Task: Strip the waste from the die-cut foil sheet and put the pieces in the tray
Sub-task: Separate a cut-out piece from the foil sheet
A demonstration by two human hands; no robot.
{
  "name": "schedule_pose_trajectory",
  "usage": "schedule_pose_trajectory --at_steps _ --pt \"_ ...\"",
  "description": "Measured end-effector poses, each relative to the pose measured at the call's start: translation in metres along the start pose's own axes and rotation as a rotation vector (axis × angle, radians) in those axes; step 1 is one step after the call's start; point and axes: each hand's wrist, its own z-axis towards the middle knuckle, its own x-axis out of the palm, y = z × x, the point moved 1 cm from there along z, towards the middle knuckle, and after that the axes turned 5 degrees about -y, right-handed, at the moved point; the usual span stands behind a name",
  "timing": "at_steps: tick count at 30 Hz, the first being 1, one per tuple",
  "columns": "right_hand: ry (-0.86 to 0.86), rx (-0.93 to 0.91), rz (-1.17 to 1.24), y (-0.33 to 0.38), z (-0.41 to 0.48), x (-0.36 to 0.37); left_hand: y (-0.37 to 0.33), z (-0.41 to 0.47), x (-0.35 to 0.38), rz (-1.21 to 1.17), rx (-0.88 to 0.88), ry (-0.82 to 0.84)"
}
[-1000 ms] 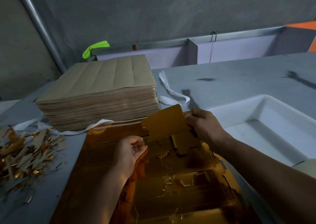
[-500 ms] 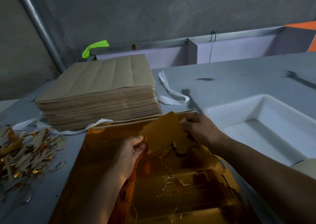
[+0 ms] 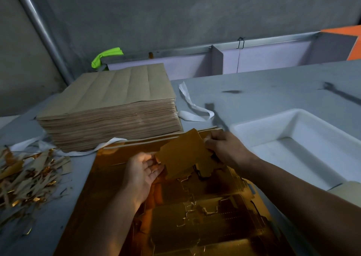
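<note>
A person's two bare hands lift a gold die-cut piece (image 3: 182, 157) off the foil sheet (image 3: 195, 222) on a grey bench (image 3: 273, 83). The left hand (image 3: 143, 172), palm up, pinches the piece's edge at nine o'clock between thumb and fingers. The right hand (image 3: 224, 150) grips the edge at three o'clock, its fingertips partly hidden behind the piece. The piece is tilted, its top edge raised. Its lower edge appears to meet the sheet, though blur makes the join hard to read.

The sheet lies flat at six o'clock in the frame. Its near end is cut off by the bottom edge, and both forearms cover part of it. More cut outlines show on its glossy face.

The white tray (image 3: 261, 121) sits on the bench at three o'clock from the sheet, just beside it. Its right end runs out of frame and its near corner is hidden by the right forearm. A pale object at that corner cannot be identified.

A tall stack of brown sheets (image 3: 109, 107) stands at eleven o'clock from the sheet, with a white strap (image 3: 193, 107) trailing beside it. A heap of gold and brown waste strips (image 3: 25, 177) lies at nine o'clock, cut off by the left edge. A bright green object (image 3: 107, 57) is half hidden behind the stack at twelve o'clock.
</note>
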Motion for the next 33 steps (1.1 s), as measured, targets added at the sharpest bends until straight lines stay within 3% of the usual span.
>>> schedule_pose_trajectory --at_steps 5,9,18,33 --pt "0.010 -0.019 0.057 0.001 -0.001 -0.001 -0.017 0.000 0.011 0.302 0.175 0.031" --pt "-0.026 -0.028 0.102 0.001 -0.001 -0.002 -0.023 -0.003 0.019 0.580 0.214 0.086" --pt "-0.277 -0.073 0.285 0.003 0.002 -0.013 -0.026 0.001 0.017 0.254 -0.013 -0.060" --pt "-0.224 -0.056 0.200 0.002 0.004 -0.008 0.011 -0.031 0.064 0.385 -0.066 0.223"
